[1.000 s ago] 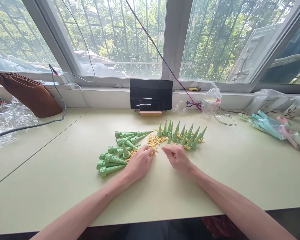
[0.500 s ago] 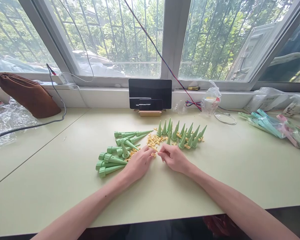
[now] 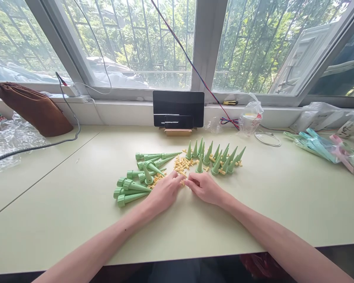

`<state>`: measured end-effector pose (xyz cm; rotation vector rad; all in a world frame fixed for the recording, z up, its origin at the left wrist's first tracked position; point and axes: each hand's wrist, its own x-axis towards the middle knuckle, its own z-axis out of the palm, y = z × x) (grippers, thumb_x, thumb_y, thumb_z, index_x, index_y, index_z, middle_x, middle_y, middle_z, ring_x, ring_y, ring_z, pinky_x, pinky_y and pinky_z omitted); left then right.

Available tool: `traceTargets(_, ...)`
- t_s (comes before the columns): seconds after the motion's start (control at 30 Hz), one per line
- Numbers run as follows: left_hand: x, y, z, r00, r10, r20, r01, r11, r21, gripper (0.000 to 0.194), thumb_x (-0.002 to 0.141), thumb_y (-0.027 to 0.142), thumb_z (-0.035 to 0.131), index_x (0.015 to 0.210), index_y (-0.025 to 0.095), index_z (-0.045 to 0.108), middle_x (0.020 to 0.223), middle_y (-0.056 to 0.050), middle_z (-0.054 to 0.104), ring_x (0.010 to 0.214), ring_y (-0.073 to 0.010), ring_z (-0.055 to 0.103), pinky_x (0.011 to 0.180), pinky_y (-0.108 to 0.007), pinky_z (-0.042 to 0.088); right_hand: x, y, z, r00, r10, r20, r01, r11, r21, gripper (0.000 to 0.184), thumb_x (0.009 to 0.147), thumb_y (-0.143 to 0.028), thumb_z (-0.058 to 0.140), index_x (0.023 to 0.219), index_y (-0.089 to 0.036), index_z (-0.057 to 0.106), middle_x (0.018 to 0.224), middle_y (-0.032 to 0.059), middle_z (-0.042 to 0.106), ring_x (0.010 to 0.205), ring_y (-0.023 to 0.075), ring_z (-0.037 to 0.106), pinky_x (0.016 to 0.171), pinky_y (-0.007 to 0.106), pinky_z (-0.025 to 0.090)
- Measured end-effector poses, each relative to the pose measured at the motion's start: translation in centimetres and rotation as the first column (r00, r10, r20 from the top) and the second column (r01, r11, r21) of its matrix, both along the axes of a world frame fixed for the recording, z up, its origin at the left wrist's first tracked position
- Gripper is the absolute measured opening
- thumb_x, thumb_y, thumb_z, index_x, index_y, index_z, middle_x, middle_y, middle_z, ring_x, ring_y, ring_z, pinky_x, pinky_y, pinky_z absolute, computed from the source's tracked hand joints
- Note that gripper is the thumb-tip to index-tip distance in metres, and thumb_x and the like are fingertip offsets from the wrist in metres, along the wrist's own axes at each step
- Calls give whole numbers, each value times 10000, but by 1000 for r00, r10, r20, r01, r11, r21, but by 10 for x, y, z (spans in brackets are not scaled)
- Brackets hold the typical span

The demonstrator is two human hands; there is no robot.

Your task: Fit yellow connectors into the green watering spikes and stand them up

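My left hand (image 3: 165,188) rests at the near edge of a heap of small yellow valves (image 3: 181,163), its fingers curled together over a few of them. Close to its right, my right hand (image 3: 205,188) has thumb and index finger pinched, the tips almost meeting the left fingertips. Whatever either hand grips is hidden by the fingers. Green watering spikes (image 3: 132,184) lie in a loose group left of my left hand, with one standing among them. Several more green spikes (image 3: 207,155) stand point up beyond my right hand, some with yellow valves at their bases.
A tablet (image 3: 178,106) and a phone (image 3: 178,122) lean on a small stand at the back. Brown drawstring bag (image 3: 32,110) and black cable (image 3: 41,146) are at left. Plastic-wrapped packs (image 3: 318,145) and a bagged cup (image 3: 250,118) are at right.
My right hand has shifted slightly left, closing the gap to my left hand. My left hand stays nearly in place. The camera view has moved a little.
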<state>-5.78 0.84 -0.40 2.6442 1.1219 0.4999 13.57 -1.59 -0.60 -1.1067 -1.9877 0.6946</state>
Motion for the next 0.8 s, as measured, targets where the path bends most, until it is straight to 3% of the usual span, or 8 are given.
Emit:
traceTargets(0.2,0,-1,-2,1000,14,-21,-14,1000,22,244,927,121,364,1020,229,562,927,-47,571,666,-171,572,574,-267,385,-1,2,-3,999,-50,-3,50,999,-15,203,944,-274,516,766,-188,564,584,-41,536,499,107,412,498,233,323)
traceTargets(0.53,0,-4,2,996,13,-84,-11,1000,23,249,944,128,330,1038,230,537,942,-49,552,672,-179,572,568,-274,370,0,3,-2,999,-44,-17,43,999,-32,155,924,-206,522,801,-177,611,723,7,650,543,111,505,532,237,387)
traceTargets(0.8,3,-9,4,1000,-8,7,8,999,-46,246,971,167,316,1073,223,533,981,-56,544,784,-193,588,672,-292,439,3,3,4,998,-33,-57,26,993,-115,69,891,-225,578,912,-175,622,819,19,683,495,87,506,485,221,396)
